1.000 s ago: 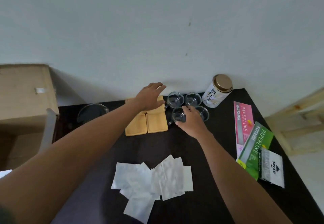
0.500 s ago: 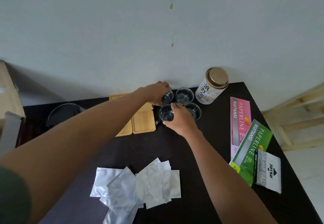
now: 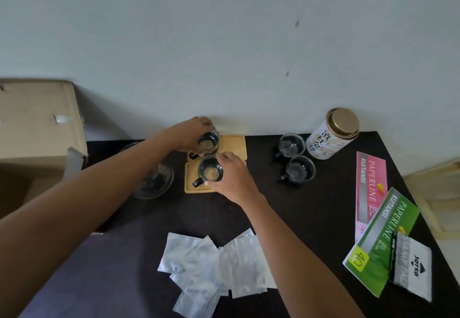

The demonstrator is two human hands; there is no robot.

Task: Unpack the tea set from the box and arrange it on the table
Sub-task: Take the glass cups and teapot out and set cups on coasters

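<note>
My left hand [image 3: 190,134] grips a small glass cup [image 3: 208,141] over the far wooden coasters [image 3: 235,144] by the wall. My right hand [image 3: 234,177] holds a second glass cup [image 3: 210,172] with a dark handle on the near coaster [image 3: 193,188]. Two more glass cups [image 3: 291,144] [image 3: 300,169] stand on the black table [image 3: 311,218], to the right of the coasters. A white tea tin [image 3: 332,134] with a gold lid is behind them. A glass teapot [image 3: 155,181] sits left of the coasters, partly hidden by my left arm.
A cardboard box [image 3: 37,128] stands at the far left. Several foil sachets [image 3: 214,268] lie near the front middle. Pink [image 3: 371,183] and green [image 3: 383,248] receipt books and a stamp pad packet [image 3: 412,268] lie along the right edge.
Both hands have carried a glass cup each from the group by the tin leftward onto the wooden coasters. Two cups stay by the tin. My view has shifted.
</note>
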